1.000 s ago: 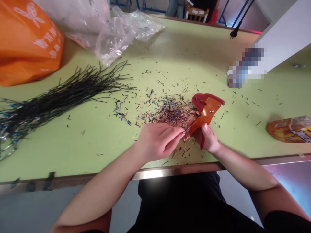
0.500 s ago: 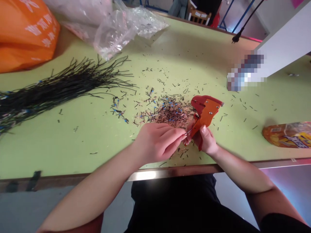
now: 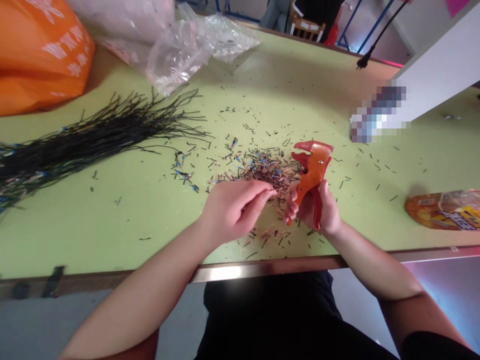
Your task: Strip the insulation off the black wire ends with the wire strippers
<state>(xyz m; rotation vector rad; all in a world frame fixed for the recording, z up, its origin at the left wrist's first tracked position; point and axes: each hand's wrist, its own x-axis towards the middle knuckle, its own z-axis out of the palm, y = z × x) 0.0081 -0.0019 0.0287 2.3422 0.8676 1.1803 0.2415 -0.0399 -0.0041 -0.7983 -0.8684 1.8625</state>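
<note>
My right hand is wrapped round the handles of a red and orange wire stripper, whose jaws stand apart and point up and to the left. To its left, my left hand is closed in a pinch; whatever lies between its fingertips is too small to make out. Both hands are over the near side of a pile of short black, copper and blue wire scraps. A long bundle of black wires lies on the left of the green table.
An orange bag and clear plastic bags lie at the back left. A snack packet is at the right. A black plug hangs near a white panel. A seated person shows beyond the table.
My left hand has drawn back left from the stripper, and the dark wire at its fingertips no longer shows. The stripper has turned more upright and its jaws and handles have opened.
</note>
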